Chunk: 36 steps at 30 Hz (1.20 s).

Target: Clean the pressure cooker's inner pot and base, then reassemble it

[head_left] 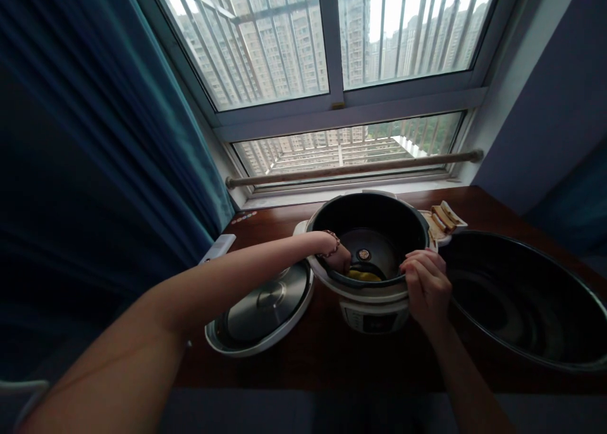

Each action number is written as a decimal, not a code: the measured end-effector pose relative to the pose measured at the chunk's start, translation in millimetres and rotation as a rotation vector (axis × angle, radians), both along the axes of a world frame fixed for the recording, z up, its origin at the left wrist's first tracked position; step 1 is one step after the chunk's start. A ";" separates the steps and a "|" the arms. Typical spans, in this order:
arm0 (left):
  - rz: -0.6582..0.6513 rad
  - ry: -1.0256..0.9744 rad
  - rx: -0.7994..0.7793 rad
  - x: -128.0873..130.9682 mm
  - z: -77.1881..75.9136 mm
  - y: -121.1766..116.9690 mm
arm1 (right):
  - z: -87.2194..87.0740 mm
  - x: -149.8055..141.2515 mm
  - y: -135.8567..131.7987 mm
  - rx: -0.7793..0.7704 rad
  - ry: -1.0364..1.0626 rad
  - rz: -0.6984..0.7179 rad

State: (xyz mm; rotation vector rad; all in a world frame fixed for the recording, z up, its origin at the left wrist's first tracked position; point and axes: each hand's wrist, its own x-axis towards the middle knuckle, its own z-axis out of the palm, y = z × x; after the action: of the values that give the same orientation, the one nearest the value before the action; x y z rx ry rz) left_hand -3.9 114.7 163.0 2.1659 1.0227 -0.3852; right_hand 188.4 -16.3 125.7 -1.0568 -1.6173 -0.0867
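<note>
A white electric pressure cooker [374, 310] stands open on a dark wooden table by the window, its dark cavity [374, 228] showing a round sensor at the bottom. My left hand [339, 260], a bead bracelet on its wrist, reaches down inside the cooker and presses a yellow cloth [365, 274] against the lower inner wall; its fingers are mostly hidden. My right hand [427, 282] grips the cooker's front right rim, fingers curled over the edge.
The cooker's lid [263, 310] lies upside down on the table to the left. A large dark inner pot [526, 301] sits at the right. A small dish with brown pieces [443, 219] lies behind the cooker. A blue curtain [95, 136] hangs at left.
</note>
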 end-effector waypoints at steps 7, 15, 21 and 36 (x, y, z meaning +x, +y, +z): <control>-0.139 0.126 -0.169 9.1 24.4 -19.6 | 2.4 0.8 -1.5 -0.022 -0.044 -0.017; -0.018 -0.174 -0.016 -8.0 82.3 -38.3 | 28.3 3.2 -10.9 -0.202 -0.132 -0.014; 0.258 -0.463 0.186 -8.1 93.7 -76.6 | 80.6 -17.4 -26.7 -0.479 0.045 0.055; 0.451 -0.627 0.883 -27.2 20.0 -159.0 | 105.4 30.7 77.8 -0.410 -0.213 0.174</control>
State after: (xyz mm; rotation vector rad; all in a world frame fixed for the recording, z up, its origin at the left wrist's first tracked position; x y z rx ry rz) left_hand -31.1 -44.3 183.0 2.3832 1.3823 1.0773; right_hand 219.1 61.6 231.1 -1.2408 -1.9662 0.2681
